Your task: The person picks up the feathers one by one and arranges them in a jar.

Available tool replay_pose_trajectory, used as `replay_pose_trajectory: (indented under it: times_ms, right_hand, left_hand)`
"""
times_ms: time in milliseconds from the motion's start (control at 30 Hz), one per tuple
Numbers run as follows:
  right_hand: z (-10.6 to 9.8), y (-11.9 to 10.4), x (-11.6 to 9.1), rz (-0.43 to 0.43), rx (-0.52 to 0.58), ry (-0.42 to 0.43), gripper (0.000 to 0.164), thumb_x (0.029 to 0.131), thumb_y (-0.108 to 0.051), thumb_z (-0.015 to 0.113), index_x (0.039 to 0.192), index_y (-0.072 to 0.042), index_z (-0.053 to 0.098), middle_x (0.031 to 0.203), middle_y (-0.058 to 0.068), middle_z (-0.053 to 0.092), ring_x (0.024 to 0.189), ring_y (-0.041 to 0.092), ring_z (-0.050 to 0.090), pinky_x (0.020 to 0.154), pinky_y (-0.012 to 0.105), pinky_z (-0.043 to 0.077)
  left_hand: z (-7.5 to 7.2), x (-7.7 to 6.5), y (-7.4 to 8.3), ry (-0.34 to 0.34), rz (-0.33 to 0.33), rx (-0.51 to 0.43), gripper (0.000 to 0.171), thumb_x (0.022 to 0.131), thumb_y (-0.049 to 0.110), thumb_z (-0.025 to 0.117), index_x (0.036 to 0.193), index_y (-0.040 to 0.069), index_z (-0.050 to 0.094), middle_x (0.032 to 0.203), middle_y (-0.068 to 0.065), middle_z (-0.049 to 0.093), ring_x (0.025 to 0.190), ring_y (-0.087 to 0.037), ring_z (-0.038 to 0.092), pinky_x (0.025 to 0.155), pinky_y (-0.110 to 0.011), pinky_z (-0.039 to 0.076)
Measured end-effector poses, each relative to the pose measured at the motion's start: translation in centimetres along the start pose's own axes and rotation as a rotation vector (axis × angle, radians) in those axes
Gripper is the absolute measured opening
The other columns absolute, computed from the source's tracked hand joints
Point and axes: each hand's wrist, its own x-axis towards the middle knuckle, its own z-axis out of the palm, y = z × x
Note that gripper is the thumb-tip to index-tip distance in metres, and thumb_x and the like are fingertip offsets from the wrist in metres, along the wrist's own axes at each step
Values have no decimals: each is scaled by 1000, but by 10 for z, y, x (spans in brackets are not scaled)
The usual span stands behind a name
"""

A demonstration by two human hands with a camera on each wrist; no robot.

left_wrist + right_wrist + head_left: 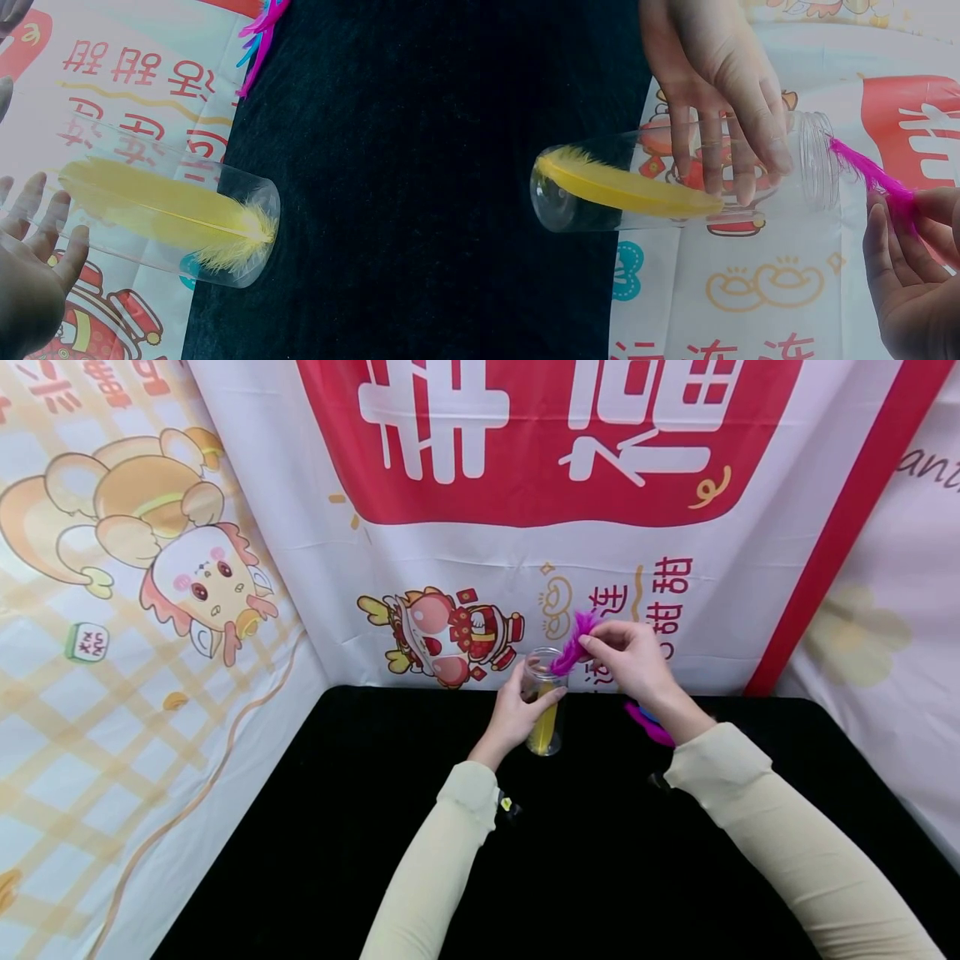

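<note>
A clear plastic jar [556, 742] stands upright near the table's back edge, its mouth uncovered. Inside it a yellow feather [150, 202] leans along the wall. My left hand [517, 710] grips the jar below its threaded neck, the thumb on one side and the fingers round the other. Above the mouth my right hand [633, 660] pinches a magenta feather [874, 174] between thumb and fingertips. The feather's lower tip is at the jar's rim; whether it is just inside, I cannot tell.
More magenta and blue feathers [651, 725] lie on the black table [585, 877], partly behind my right wrist. A printed cloth backdrop [315, 568] hangs right behind the table's back edge, and another printed cloth [75, 693] hangs at the left.
</note>
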Motion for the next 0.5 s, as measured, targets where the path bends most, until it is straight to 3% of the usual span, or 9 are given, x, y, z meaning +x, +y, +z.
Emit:
replay_pose_trajectory:
  times_ms: [67, 300, 500]
  right_hand:
    - [1, -5, -1, -4, -6, 0, 25, 101, -18, 68, 107, 6, 73, 96, 17, 75, 83, 17, 71, 70, 23, 56]
    - [4, -37, -12, -32, -3, 26, 24, 100, -8, 66, 105, 15, 69, 94, 29, 72, 67, 6, 67, 63, 21, 56]
    - [5, -26, -4, -25, -31, 42, 24, 100, -11, 68, 106, 11, 72, 99, 31, 72, 69, 14, 69, 63, 21, 56]
  left_hand:
    - [0, 0, 0, 2, 0, 3, 75, 92, 44, 76, 153, 19, 41, 142, -1, 58, 137, -20, 51, 114, -45, 41]
    - [1, -2, 2, 4, -2, -7, 73, 93, 42, 76, 152, 18, 41, 139, 1, 60, 135, -19, 53, 115, -44, 40]
    - [1, -2, 3, 9, 1, -1, 71, 92, 43, 76, 151, 20, 43, 136, 3, 61, 134, -18, 54, 114, -45, 41]
